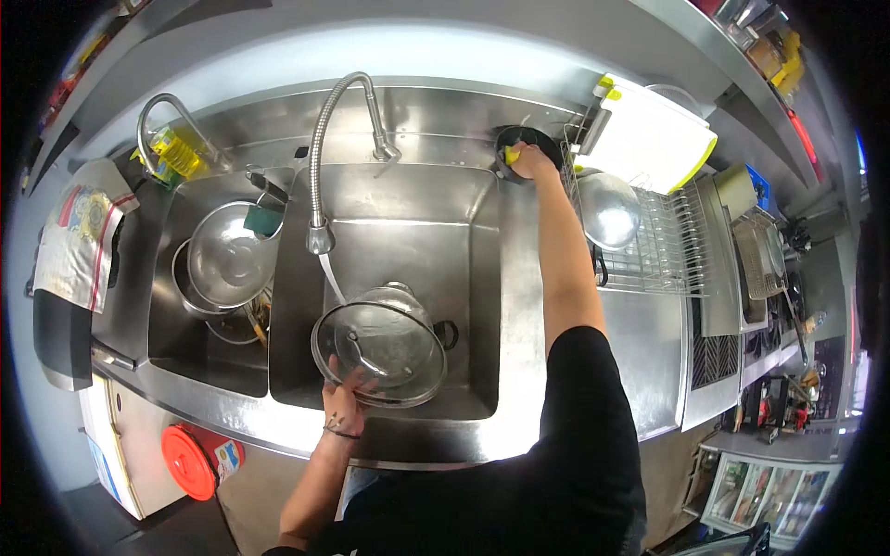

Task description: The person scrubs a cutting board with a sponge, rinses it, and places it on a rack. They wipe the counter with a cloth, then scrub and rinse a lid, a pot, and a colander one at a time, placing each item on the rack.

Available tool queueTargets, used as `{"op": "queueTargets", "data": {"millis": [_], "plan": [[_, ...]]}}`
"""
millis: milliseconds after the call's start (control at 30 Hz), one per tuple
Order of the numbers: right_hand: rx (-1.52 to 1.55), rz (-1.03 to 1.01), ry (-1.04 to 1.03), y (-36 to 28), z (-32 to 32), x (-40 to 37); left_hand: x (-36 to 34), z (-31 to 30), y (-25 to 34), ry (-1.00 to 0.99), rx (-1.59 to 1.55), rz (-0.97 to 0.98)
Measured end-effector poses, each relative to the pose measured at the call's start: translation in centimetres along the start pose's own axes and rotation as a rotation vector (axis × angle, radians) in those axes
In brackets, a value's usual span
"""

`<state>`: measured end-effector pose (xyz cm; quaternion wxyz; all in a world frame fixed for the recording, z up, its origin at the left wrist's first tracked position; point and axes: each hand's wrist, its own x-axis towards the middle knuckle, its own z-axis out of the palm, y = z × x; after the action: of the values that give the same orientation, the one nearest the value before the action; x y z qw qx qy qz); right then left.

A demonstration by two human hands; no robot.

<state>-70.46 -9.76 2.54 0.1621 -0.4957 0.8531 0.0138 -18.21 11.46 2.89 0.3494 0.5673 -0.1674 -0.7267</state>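
My left hand (pixel 343 406) grips the rim of a round glass pot lid (pixel 399 347), which is tilted over the large sink (pixel 389 199). Water runs from the flexible spring faucet (pixel 320 185) down to the lid's far edge. Stretched out to the back right, my right hand (pixel 532 163) is closed on a yellow sponge (pixel 512 155) inside a black bowl (pixel 547 139) on the counter. Part of the sponge is hidden by my fingers.
At left, a smaller sink holds a metal colander (pixel 232 255) and other dishes, with a green scouring pad (pixel 262 221) above. A wire dish rack (pixel 658 241) at right bears a metal bowl (pixel 609 211) and a white cutting board (pixel 640 139). Yellow soap bottles (pixel 181 156) stand back left.
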Motion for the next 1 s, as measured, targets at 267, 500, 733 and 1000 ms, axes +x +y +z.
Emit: {"op": "queueTargets", "data": {"millis": [267, 500, 733, 1000], "plan": [[1.452, -0.161, -0.023, -2.3, -4.1, -6.4, -1.2, 0.1, 0.5, 0.014, 0.028, 0.053], [1.605, -0.333, -0.097, -14.4, 13.4, -23.8, 1.7, 0.4, 0.5, -0.174, 0.197, 0.306], [0.693, -0.339, 0.322, -20.1, 18.7, -28.5, 1.6, 1.4, 0.0, -0.333, 0.471, 0.437], [0.8, -0.38, 0.245, -17.4, 23.1, -29.3, 1.4, 3.6, 0.8, -0.283, 0.287, 0.397]]}}
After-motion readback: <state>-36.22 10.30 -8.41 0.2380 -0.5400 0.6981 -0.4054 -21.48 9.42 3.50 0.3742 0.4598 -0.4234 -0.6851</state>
